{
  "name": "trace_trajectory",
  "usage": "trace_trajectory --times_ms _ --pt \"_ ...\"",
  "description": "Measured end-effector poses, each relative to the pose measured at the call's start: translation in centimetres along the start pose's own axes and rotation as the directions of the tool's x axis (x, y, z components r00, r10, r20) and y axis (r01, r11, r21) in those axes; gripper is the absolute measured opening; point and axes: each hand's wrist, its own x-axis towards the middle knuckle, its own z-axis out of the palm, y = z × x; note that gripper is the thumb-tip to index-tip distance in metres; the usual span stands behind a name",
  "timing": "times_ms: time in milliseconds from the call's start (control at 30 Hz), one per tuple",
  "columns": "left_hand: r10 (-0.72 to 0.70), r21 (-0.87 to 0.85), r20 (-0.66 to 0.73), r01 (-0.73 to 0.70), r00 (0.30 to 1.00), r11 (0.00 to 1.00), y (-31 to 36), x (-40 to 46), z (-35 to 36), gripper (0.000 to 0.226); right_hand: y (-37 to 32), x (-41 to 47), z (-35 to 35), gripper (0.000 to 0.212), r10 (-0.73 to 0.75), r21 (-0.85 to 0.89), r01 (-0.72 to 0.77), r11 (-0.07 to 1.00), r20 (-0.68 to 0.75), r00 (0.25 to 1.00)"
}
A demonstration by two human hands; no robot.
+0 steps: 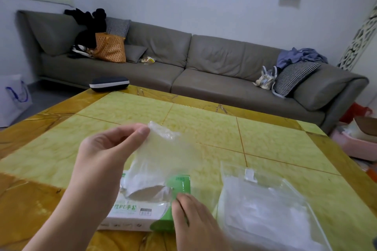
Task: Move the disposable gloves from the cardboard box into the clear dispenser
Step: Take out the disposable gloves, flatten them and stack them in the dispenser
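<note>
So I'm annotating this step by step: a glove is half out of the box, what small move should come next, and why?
Probably lift the left hand a little higher to pull the glove free. Its lower end still sits in the box opening, and the right hand steadies the box. The dispenser lies to the right for the drop.

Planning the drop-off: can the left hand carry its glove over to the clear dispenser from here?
Probably yes: the left hand holds the glove above the table, with only bare tabletop before the clear dispenser.
</note>
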Motion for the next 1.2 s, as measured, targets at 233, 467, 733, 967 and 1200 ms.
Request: trace_trajectory --times_ms 233,467,733,967,1200 --pt "-0.045 -0.215 0.109 0.068 0.993 0.974 -0.5 -0.3 0.8 0.028 -1.0 0.6 -6.4 0.032 0.229 0.407 -0.287 0.867 0.186 0.956" --pt "0.018 0.056 0.298 -0.037 0.954 0.998 -1.0 -2.1 2.3 0.019 0.2 1.3 -14.8 0.071 0.359 0.870 -0.256 0.421 0.099 0.928" --pt "0.006 0.111 0.409 -0.056 0.912 0.992 -1.1 -2.2 2.5 0.034 2.3 1.7 -15.3 0.024 0.389 0.911 -0.229 0.342 0.085 0.917" --pt "-0.297 0.369 0.597 0.073 0.745 0.926 -2.2 -2.8 3.7 0.040 3.0 1.5 -15.1 0.019 0.279 0.918 -0.318 0.236 0.250 0.927" --pt "-0.248 0.181 0.468 0.183 0.848 0.966 -2.5 -2.7 3.6 0.036 4.0 1.2 -16.0 0.012 0.323 0.873 -0.384 0.301 0.286 0.902"
